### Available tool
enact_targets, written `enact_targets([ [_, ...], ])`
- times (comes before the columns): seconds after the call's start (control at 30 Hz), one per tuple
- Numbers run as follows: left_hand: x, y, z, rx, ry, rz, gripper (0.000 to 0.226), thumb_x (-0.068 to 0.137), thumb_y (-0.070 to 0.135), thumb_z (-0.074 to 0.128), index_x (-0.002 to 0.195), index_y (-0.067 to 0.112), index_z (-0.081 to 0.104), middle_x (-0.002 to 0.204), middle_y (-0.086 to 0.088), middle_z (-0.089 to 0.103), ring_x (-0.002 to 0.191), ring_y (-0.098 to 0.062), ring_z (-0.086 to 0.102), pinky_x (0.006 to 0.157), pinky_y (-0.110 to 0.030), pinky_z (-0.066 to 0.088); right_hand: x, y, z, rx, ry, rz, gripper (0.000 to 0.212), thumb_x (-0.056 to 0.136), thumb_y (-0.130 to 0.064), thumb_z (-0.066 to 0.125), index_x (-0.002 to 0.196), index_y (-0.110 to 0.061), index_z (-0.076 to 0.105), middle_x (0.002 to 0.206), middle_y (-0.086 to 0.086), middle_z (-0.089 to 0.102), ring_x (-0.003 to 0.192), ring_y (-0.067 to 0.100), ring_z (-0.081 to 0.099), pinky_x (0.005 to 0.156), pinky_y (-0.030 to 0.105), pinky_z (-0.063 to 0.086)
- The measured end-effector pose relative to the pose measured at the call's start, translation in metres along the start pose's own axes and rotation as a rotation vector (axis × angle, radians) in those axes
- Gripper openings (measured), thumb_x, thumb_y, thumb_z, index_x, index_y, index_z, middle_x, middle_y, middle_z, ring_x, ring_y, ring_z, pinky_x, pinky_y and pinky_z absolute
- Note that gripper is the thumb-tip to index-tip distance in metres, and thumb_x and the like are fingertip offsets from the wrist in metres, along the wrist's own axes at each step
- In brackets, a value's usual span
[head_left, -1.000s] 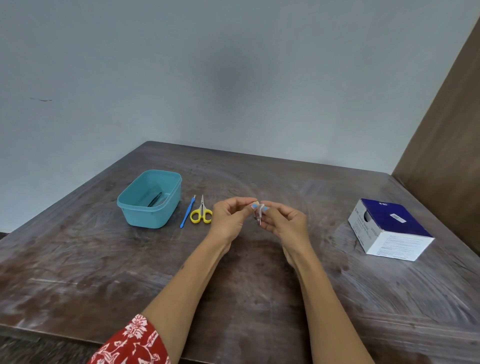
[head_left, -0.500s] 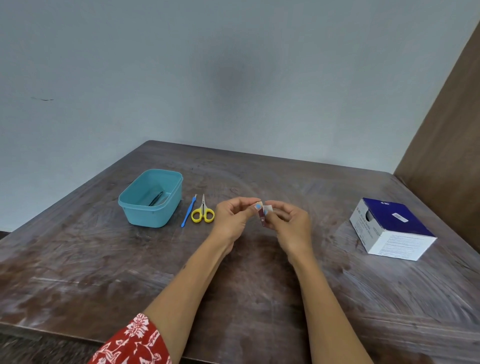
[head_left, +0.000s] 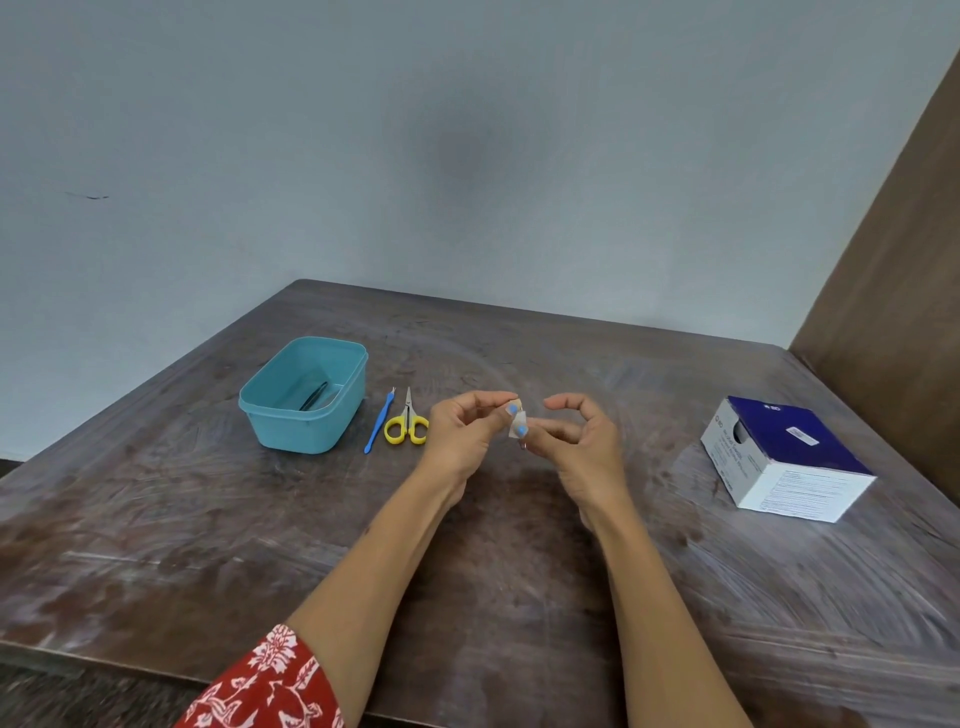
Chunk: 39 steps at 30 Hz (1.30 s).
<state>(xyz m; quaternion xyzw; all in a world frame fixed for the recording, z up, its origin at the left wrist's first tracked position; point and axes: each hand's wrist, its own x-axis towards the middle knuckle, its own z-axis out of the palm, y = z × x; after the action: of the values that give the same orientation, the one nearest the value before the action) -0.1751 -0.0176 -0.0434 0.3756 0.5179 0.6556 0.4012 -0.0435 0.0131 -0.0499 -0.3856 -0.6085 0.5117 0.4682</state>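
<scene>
Your left hand (head_left: 462, 434) pinches the small white packet (head_left: 518, 427) above the table (head_left: 519, 597), mid-table. Your right hand (head_left: 584, 441): thumb and forefinger arched clear, lower fingers at the packet, can't tell if they grip. Yellow scissors (head_left: 406, 428) just beside your left hand, then blue tool (head_left: 378, 423) and teal tub (head_left: 296, 431). Blue-white box (head_left: 779, 462) well apart, right.

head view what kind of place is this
Probably a plain indoor work corner: a worn dark wooden table against a bare grey wall, with a teal plastic tub, small yellow-handled scissors and a blue-and-white carton laid out. The left hand pinches a small packet over it.
</scene>
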Motion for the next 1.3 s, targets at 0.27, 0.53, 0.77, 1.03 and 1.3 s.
enact_targets([
  [0.27, -0.0024, 0.0029, 0.0013, 0.005, -0.007, -0.016, 0.017, 0.083, 0.007, 0.065, 0.099, 0.004, 0.068, 0.077, 0.001, 0.065, 0.047, 0.01, 0.054, 0.043, -0.003, 0.038, 0.0028, 0.0032, -0.0004, 0.039, 0.017, 0.028, 0.043, 0.071, -0.012, 0.08, 0.102, -0.02, 0.051, 0.078, 0.004, 0.076, 0.082, 0.021, 0.072, 0.089, 0.047, 0.053],
  [0.53, -0.0026, 0.0035, -0.0002, -0.009, 0.006, -0.011, 0.018, 0.084, 0.005, 0.063, 0.1, -0.001, 0.067, 0.075, -0.002, 0.065, 0.047, 0.008, 0.056, 0.043, -0.004, 0.037, 0.0032, 0.004, 0.0009, 0.108, -0.014, 0.076, 0.04, 0.073, -0.001, 0.076, 0.101, -0.014, 0.051, 0.073, 0.009, 0.074, 0.075, 0.022, 0.072, 0.067, 0.031, 0.058],
  [0.77, -0.0028, 0.0024, 0.0015, 0.024, 0.009, -0.02, 0.011, 0.083, 0.007, 0.065, 0.094, 0.005, 0.068, 0.076, 0.0, 0.066, 0.053, 0.008, 0.057, 0.045, -0.004, 0.038, 0.0028, 0.0034, 0.0011, 0.126, -0.014, 0.086, 0.04, 0.074, -0.001, 0.076, 0.1, -0.016, 0.05, 0.072, 0.008, 0.074, 0.071, 0.02, 0.072, 0.063, 0.03, 0.059],
  [1.03, -0.0065, 0.0058, 0.0043, 0.014, -0.016, -0.02, 0.023, 0.083, 0.008, 0.065, 0.103, -0.004, 0.066, 0.048, 0.015, 0.062, 0.041, 0.009, 0.05, 0.042, -0.002, 0.035, 0.0025, 0.0002, 0.0032, 0.179, 0.027, 0.04, 0.039, 0.075, 0.0, 0.075, 0.095, -0.019, 0.048, 0.068, 0.006, 0.073, 0.066, 0.019, 0.07, 0.062, 0.028, 0.058],
  [1.3, -0.008, 0.0071, 0.0038, 0.045, 0.004, 0.009, 0.025, 0.084, 0.006, 0.064, 0.105, -0.007, 0.065, 0.11, -0.038, 0.056, 0.039, 0.007, 0.048, 0.052, -0.005, 0.048, 0.0022, 0.002, 0.0029, 0.161, -0.03, 0.123, 0.04, 0.072, 0.003, 0.076, 0.098, -0.013, 0.05, 0.065, 0.007, 0.072, 0.064, 0.02, 0.07, 0.062, 0.031, 0.06],
])
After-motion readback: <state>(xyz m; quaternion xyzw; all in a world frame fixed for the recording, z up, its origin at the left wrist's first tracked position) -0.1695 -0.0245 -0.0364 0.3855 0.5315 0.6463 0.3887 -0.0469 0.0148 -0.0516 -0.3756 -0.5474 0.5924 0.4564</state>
